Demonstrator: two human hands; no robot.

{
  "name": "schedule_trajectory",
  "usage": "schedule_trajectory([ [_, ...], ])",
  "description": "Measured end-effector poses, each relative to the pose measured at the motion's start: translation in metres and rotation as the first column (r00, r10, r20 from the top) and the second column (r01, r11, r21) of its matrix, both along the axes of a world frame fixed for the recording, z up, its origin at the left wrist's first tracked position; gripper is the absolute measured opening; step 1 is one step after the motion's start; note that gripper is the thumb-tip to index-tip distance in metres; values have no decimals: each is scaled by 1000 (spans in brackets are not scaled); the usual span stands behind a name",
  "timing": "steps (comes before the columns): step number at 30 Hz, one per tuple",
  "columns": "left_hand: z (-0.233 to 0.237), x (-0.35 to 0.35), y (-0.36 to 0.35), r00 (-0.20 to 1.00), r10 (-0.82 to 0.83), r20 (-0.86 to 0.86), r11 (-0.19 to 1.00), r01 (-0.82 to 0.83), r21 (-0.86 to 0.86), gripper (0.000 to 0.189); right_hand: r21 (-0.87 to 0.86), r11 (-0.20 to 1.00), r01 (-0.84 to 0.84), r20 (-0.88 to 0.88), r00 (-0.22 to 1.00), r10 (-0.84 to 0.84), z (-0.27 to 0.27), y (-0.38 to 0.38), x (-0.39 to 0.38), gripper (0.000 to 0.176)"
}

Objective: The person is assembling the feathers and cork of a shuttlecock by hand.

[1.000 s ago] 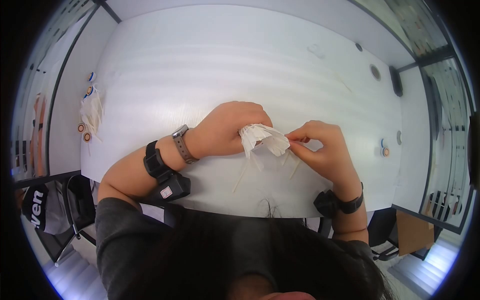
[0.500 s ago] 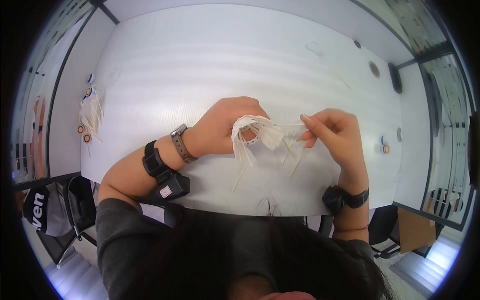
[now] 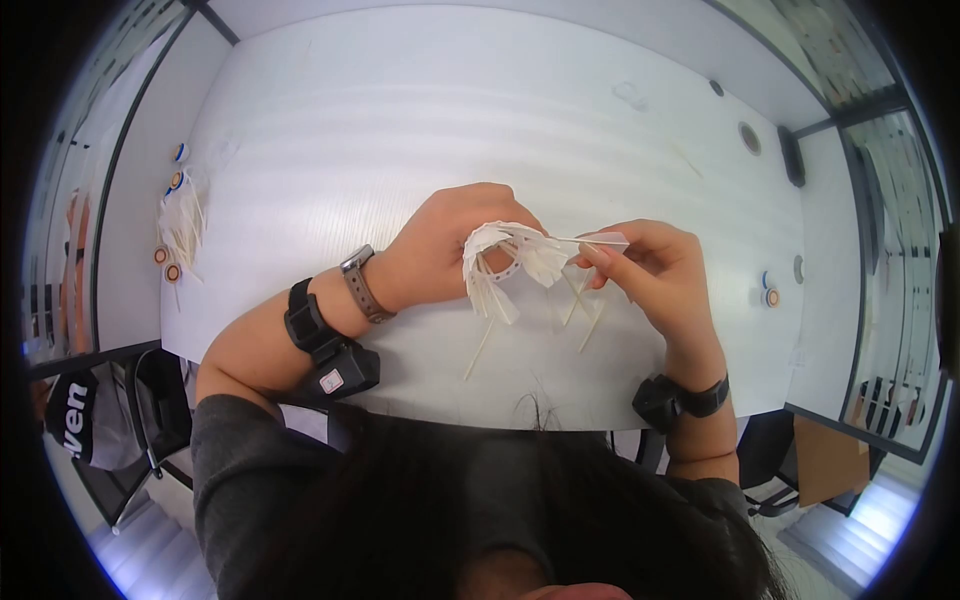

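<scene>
My left hand (image 3: pixel 455 240) is closed around a curved bunch of white feathers (image 3: pixel 485 290) set about a pale ring with small dark marks; the fingers behind it are partly hidden. Between the thumb and fingertips of my right hand (image 3: pixel 655 265) is a single white feather (image 3: pixel 610 239). It lies roughly level, its thin end pointing left and meeting the bunch. Below the hands, thin pale quills (image 3: pixel 590 330) rest on the table, with another quill (image 3: pixel 479 350) under the bunch.
At the left edge of the white table (image 3: pixel 400 100) lies a pile of loose feathers (image 3: pixel 183 225) with several round, cork-like caps (image 3: pixel 173 272) around it. Similar caps (image 3: pixel 770 297) sit at the right. A crumpled clear piece (image 3: pixel 630 95) lies toward the back. Low partitions border the table.
My right hand has moved slightly left, nearer the bunch. The feather in it now shows its broad vane above the fingers. My left hand has risen a little with the bunch.
</scene>
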State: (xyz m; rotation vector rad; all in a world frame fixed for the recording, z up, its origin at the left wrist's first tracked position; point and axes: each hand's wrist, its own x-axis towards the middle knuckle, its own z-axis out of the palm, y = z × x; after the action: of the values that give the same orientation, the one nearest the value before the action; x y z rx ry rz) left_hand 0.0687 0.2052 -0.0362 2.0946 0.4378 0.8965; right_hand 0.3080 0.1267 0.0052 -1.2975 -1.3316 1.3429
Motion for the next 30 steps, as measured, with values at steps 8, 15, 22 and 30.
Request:
schedule_trajectory([
  [8, 0, 2, 1, 1000, 4, -12, 1000, -3, 9, 18, 57, 996, 69, 39, 997, -71, 5, 0, 0, 11],
  [15, 0, 1, 1, 1000, -25, 17, 999, 25, -34, 18, 71, 987, 142, -95, 986, -135, 3, -1, 0, 13],
  [22, -1, 1, 3, 999, -26, -20, 1000, 26, -11, 19, 30, 997, 73, 30, 997, -74, 8, 0, -12, 18],
  [30, 2, 6, 0, 997, 80, 15, 997, -80, 5, 26, 140, 975, 171, 113, 976, -188, 2, -5, -16, 16],
])
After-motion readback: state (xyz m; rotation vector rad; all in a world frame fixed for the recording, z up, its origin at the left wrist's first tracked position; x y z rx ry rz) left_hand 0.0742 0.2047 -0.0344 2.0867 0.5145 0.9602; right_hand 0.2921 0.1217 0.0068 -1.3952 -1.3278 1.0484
